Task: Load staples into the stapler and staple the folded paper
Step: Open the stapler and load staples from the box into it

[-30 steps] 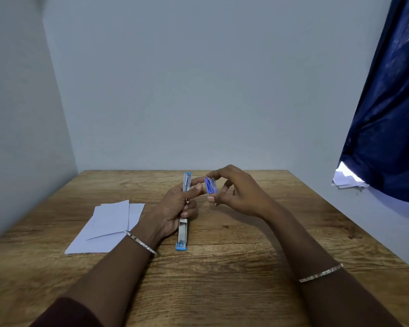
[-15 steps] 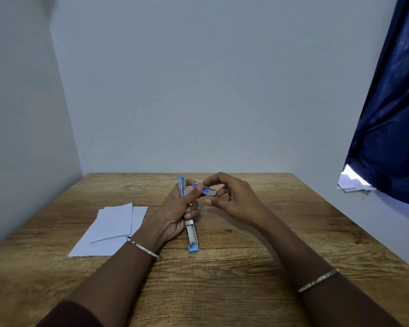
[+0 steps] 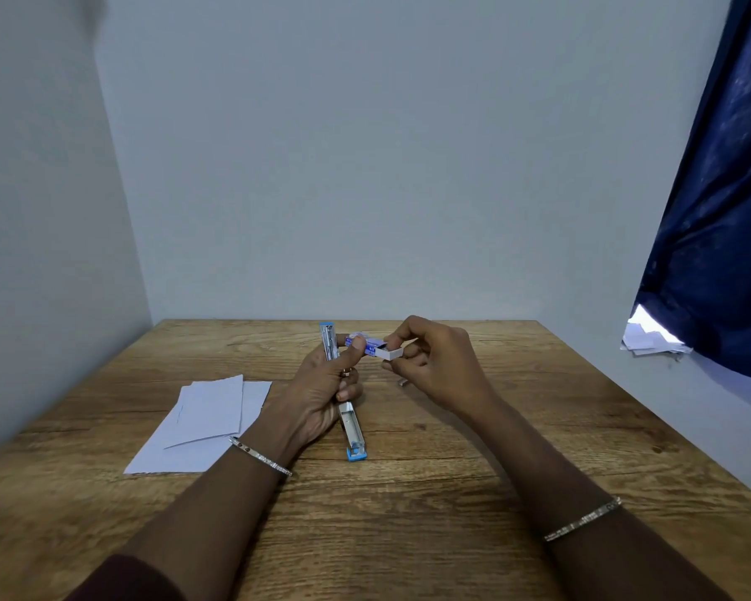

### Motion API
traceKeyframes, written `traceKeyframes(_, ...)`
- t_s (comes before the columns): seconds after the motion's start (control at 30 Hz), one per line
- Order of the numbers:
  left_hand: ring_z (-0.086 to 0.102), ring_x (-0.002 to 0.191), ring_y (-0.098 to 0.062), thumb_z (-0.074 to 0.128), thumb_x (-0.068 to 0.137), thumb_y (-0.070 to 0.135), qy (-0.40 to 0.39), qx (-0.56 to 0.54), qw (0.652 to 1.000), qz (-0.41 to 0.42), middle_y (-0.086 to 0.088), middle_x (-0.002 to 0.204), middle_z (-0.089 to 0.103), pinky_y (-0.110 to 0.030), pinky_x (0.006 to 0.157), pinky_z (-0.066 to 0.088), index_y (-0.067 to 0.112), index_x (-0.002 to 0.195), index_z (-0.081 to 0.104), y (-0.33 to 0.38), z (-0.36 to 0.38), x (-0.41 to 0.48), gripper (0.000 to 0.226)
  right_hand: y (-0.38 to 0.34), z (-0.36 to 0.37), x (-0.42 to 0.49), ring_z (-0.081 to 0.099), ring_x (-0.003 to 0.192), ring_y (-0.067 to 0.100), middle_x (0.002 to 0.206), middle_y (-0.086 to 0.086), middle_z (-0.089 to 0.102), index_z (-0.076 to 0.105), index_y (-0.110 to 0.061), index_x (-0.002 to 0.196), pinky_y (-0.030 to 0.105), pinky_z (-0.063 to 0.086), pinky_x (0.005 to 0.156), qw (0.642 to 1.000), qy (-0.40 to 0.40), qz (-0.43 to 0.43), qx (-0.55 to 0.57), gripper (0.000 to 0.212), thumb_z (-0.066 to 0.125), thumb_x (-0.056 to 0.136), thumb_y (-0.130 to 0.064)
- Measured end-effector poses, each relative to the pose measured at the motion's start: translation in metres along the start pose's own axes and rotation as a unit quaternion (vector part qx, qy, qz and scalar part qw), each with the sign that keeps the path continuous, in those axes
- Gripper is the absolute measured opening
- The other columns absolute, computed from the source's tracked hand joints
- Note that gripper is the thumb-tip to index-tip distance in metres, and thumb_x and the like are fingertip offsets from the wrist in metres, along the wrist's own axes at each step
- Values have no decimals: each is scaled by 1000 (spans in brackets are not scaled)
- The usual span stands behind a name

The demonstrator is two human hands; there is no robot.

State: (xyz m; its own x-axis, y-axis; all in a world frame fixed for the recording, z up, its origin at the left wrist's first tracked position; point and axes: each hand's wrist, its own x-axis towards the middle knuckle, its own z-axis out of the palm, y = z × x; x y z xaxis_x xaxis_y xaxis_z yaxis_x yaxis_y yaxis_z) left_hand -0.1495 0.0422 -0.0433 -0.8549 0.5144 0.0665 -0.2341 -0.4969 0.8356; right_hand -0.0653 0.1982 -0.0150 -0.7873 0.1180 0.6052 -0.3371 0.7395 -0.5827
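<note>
Clerk: Stapler [image 3: 351,422], location?
Checker: Opened out long, blue ends, gripped mid-body in left hand [image 3: 321,392] over wooden table [image 3: 408,514].
Clerk: Staple box [image 3: 370,347]?
Checker: Blue sleeve pinched between left thumb and forefinger, just beside stapler's far end; white inner tray [image 3: 392,352] partly slid out, pinched by right hand [image 3: 439,362], fingers curled.
Clerk: Folded paper [image 3: 211,409]?
Checker: Flat on table, left of left wrist, untouched. Silver bracelet [image 3: 261,457] on each wrist. Dark blue curtain [image 3: 712,210] at right.
</note>
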Motion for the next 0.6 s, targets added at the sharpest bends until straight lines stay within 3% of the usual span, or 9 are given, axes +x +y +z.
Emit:
traceKeyframes(0.17, 32, 32, -5, 67, 92, 12, 16, -3, 1000, 2, 3, 50, 46, -18, 29, 29, 12, 100, 50, 0, 1, 1, 20, 2, -2, 1, 64, 61, -2, 89, -2, 78, 69, -14, 78, 14, 54, 63, 1000, 1, -7, -22, 16, 81, 76, -3)
traceKeyframes(0.3, 32, 32, -6, 65, 95, 10, 21, 14, 1000, 12, 3, 49, 42, -18, 29, 30, 13, 105, 48, 0, 1, 1, 20, 2, -5, 1, 70, 68, 10, 91, 1, 78, 69, -16, 79, 22, 55, 61, 999, -18, -4, -37, 19, 74, 75, 2)
traceKeyframes(0.4, 32, 34, -6, 65, 96, 9, 22, 48, 998, 33, 1, 54, 39, -18, 30, 29, 12, 107, 47, 0, 1, -1, 21, 3, -6, -1, 71, 67, 9, 88, -4, 75, 68, -18, 84, 14, 49, 57, 999, -43, 21, -21, 19, 65, 75, -2)
traceKeyframes(0.5, 32, 34, -5, 63, 97, 7, 9, 78, 995, 60, 4, 51, 48, -17, 31, 29, 12, 102, 50, -1, 2, -2, 15, 3, -6, 0, 73, 68, 9, 85, -8, 75, 70, -19, 85, 22, 56, 64, 998, -41, 52, 0, 8, 72, 79, -15)
traceKeyframes(0.6, 31, 34, -5, 61, 98, 5, 3, 97, 993, 72, 7, 50, 54, -17, 31, 28, 13, 101, 49, -2, 4, -3, 14, 4, -5, 1, 75, 64, 13, 80, -1, 78, 72, -16, 84, 26, 57, 66, 998, -29, 52, -5, 4, 76, 85, -18)
